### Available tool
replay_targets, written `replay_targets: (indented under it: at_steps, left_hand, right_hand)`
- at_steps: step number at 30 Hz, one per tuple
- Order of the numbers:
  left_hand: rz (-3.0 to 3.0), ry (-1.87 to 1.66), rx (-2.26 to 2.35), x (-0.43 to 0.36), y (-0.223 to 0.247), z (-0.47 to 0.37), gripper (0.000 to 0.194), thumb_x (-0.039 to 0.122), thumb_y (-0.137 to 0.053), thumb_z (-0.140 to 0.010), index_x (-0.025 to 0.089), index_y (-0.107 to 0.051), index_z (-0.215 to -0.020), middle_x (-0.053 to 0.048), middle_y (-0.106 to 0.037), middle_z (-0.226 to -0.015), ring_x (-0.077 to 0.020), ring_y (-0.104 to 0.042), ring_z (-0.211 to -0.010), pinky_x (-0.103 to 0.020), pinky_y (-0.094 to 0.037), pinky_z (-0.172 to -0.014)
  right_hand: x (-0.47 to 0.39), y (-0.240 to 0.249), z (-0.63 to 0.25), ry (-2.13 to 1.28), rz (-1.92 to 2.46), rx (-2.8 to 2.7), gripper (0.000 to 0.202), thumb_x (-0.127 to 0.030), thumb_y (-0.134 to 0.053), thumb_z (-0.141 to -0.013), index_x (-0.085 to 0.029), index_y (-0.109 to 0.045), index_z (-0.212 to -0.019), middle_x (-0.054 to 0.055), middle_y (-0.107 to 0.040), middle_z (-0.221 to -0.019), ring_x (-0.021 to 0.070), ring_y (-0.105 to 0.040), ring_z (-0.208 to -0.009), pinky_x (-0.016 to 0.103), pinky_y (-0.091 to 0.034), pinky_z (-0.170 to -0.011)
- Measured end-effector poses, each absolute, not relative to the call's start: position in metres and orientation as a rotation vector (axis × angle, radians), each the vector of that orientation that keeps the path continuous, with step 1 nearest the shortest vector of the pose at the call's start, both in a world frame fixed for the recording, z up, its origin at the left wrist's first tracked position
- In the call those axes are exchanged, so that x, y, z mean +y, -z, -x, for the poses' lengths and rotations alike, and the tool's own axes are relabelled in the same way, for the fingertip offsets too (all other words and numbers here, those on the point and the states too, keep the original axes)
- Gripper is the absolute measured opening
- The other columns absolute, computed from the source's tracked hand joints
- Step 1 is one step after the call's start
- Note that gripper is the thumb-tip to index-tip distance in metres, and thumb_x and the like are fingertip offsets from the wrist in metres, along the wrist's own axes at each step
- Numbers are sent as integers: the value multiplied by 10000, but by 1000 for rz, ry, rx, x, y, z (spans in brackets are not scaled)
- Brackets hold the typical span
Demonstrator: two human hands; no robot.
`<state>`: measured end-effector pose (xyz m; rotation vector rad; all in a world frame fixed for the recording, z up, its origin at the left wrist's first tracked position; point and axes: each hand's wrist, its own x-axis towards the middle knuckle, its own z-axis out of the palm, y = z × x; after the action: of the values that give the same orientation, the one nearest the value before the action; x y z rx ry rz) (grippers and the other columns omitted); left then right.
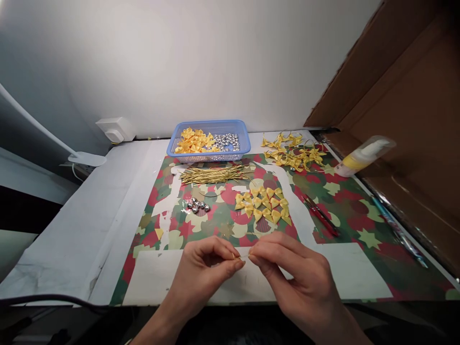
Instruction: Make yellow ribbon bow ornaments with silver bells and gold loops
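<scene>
My left hand (204, 273) and my right hand (293, 278) meet near the table's front edge, fingertips pinched together on a thin gold wire tie (243, 258) stretched between them. Just beyond the hands lies a cluster of yellow ribbon bows (263, 203) on the patterned mat (359, 211). To its left sit several small silver bells (196, 205). A bundle of gold wire ties (212, 175) lies further back.
A blue basket (210, 156) with yellow bows and silver bells stands at the back. Finished bows with wire loops (293, 151) are piled at back right, beside a glue bottle (362, 155). Red-handled scissors (321, 215) lie right of the bows. A cardboard box (413, 120) walls the right side.
</scene>
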<state>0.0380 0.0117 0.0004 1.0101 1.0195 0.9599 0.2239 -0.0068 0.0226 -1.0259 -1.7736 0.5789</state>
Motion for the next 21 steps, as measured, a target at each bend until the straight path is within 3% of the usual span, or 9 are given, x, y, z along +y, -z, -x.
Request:
replay_targets:
  at_steps: [9,21]
  left_hand:
    - [-771,-1000,972,14,-9,-31,305,114,-868,-701,172,-578,-624,30,-653,-664,-103,-558,-645,-216,-439,-625]
    - [-784,-901,935,10,-9,-30,307,136,-895,-691,168,-591,-656,32,-633,-657,-102,-549,-642,-241,-464,-671]
  right_hand:
    - [-11,-22,-226,-597,1081,-1849,193,-42,-538,-931,-190,-636,-855,34,-599,-734,144,-602,-674,242,-505,-602]
    - [-19,-14,-255,-366,1267,-1778,202,-24,-583,-916,-222,-611,-941,23,-635,-837,145,-620,-777,249,-503,-709]
